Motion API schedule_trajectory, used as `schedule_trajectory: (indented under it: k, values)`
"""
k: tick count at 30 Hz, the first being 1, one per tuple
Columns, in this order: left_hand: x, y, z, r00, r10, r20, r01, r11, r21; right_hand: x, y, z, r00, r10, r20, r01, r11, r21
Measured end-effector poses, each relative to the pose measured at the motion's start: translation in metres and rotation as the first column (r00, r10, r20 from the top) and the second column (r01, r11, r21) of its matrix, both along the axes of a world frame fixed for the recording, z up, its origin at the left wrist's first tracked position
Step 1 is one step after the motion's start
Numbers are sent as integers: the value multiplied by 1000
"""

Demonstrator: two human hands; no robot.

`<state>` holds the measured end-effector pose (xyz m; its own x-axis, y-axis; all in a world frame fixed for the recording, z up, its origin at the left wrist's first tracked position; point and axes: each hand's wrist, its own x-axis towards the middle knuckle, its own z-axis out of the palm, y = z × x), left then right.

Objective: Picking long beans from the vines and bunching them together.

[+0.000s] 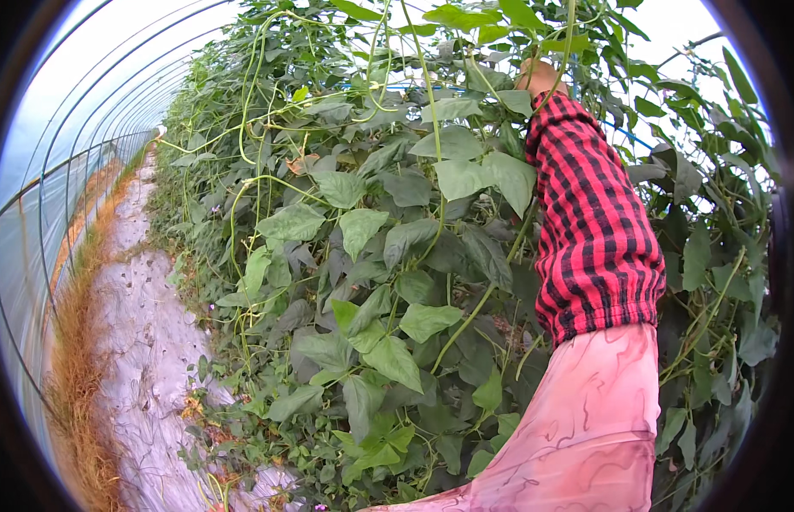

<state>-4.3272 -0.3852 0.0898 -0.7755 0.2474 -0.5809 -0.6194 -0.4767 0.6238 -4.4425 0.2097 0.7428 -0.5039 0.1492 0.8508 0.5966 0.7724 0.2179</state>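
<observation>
My right hand [539, 77] reaches up into the top of a tall wall of climbing bean plants [371, 211]. Leaves cover its fingers, so what they touch is hidden. A red-and-black checked sleeve cover [592, 217] wraps that forearm, over a pink patterned sleeve [583, 409]. Only a sliver of my left hand [216, 507] shows at the bottom edge, with a few slim green bean pods [218, 491] sticking up from it. Long thin pods or tendrils [244, 109] hang among the upper vines, left of the right hand.
Left of the plants runs a path covered with pale plastic sheeting [147, 358], edged by dry grass [83, 365]. Curved metal hoops [70, 121] and clear film form the tunnel wall. A blue line [629, 136] crosses behind the foliage near the right forearm.
</observation>
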Motion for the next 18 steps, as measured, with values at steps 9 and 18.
schedule_trajectory:
  k: [9,18]
  values:
    - [-24,19,3,994,-79,-75,82,996,29,44,53,35,1000,-4,-17,8,961,276]
    - [3,-1,0,999,-11,-44,10,1000,-18,-2,-2,-6,960,-182,211,204,975,-92]
